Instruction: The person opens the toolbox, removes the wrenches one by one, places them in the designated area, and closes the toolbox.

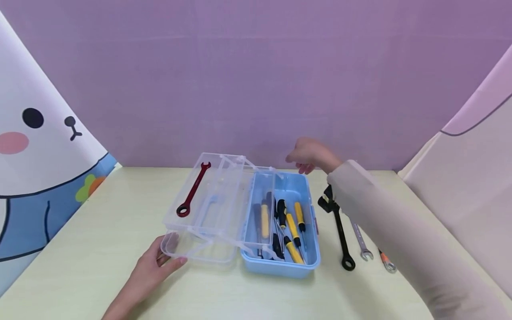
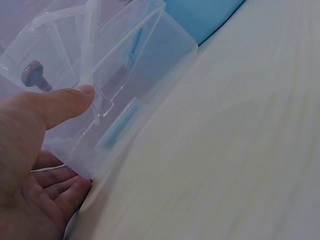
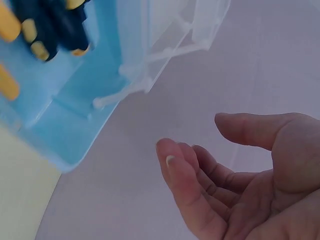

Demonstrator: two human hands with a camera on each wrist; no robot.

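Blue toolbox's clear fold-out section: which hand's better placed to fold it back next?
Left, likely: the left hand holds the clear section by its near corner; the right hand hovers empty near the far end of the blue toolbox.

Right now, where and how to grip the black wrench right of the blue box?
I'd pinch the black wrench mid-shaft, coming from above and the near side: its slim, straight shaft lies exposed on the table, ring end nearest the viewer. Its far end merges with dark parts by the right sleeve, so probably avoid that.
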